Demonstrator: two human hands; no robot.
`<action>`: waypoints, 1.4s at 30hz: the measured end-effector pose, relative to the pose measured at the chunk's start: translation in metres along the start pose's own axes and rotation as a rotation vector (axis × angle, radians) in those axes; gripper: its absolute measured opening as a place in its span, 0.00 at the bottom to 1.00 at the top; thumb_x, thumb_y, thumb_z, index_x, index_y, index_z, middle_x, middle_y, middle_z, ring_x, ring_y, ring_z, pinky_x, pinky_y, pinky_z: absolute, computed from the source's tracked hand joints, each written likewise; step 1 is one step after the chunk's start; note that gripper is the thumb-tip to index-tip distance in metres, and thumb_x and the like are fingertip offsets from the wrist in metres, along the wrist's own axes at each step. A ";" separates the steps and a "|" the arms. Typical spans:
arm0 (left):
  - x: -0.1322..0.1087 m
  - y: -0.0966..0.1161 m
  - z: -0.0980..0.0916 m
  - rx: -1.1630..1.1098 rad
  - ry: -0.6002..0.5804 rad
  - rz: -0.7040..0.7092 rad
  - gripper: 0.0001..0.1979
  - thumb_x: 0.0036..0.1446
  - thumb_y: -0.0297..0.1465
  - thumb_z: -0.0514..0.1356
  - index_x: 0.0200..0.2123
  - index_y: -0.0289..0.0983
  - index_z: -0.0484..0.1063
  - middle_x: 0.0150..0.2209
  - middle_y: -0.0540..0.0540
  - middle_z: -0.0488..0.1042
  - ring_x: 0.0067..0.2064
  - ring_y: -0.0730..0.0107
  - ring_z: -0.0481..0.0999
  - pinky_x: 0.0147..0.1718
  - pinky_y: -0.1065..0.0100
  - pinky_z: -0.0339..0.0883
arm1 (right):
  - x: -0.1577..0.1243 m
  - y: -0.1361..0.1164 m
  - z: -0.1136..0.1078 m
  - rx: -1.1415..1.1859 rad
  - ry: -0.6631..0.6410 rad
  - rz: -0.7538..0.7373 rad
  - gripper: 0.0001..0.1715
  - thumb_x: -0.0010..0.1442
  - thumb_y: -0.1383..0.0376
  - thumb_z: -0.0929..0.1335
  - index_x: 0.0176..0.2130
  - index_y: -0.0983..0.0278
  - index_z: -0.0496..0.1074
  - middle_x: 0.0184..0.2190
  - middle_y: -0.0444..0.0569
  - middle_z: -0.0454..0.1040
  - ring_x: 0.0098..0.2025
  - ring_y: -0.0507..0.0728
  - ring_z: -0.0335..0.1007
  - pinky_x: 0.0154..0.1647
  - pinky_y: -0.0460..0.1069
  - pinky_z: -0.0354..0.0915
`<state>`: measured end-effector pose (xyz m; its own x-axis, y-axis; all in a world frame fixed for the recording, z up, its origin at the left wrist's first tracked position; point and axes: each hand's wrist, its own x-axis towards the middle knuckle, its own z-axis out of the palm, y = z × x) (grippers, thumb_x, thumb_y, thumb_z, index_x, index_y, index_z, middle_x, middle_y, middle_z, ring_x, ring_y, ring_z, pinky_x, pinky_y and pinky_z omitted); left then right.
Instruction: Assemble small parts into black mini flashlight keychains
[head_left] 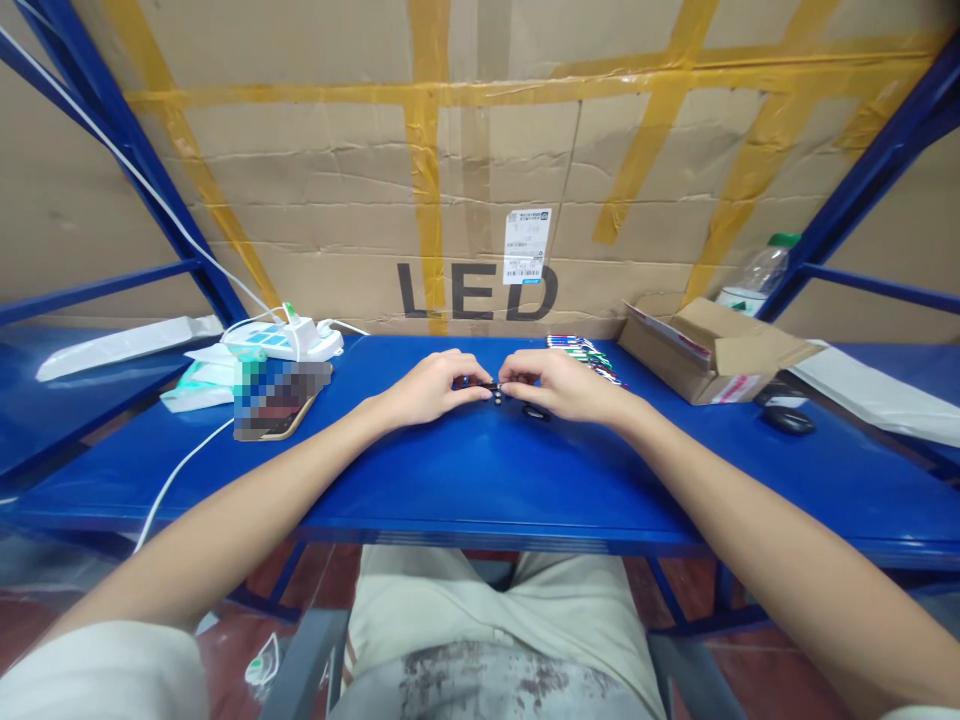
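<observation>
My left hand [437, 388] and my right hand [559, 385] meet over the middle of the blue table, fingers pinched. Between their fingertips is a small, thin dark piece [492, 385]; its kind is too small to make out. Tiny shiny bits [497, 398] show just below it, and I cannot tell whether they are attached. A black oval object [535, 412] lies on the tabletop under my right hand, partly covered by it. Behind my right hand sits a pile of slim multicoloured pieces [577, 352], partly hidden.
At the left are a phone [300, 402], a green-and-white packet [199, 385] and a white power strip [300, 340] with cables. An open cardboard box [727, 350], a black computer mouse [787, 418] and a plastic bottle [765, 268] stand right. Taped cardboard [322, 200] rises behind the blue table [465, 490].
</observation>
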<state>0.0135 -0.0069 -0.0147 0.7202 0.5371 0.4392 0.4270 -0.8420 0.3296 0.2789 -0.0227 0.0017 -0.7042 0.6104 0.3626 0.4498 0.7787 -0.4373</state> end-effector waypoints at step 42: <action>-0.002 0.002 -0.009 0.327 0.026 0.101 0.13 0.77 0.39 0.58 0.48 0.38 0.79 0.43 0.42 0.76 0.45 0.58 0.73 0.44 0.61 0.65 | 0.003 0.010 0.020 0.342 0.149 0.198 0.13 0.63 0.56 0.75 0.43 0.60 0.77 0.39 0.48 0.84 0.42 0.61 0.82 0.44 0.54 0.73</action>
<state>0.0079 -0.0087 -0.0070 0.7557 0.4476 0.4781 0.5099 -0.8602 -0.0006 0.2703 -0.0164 -0.0180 -0.5241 0.7771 0.3484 0.3427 0.5669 -0.7491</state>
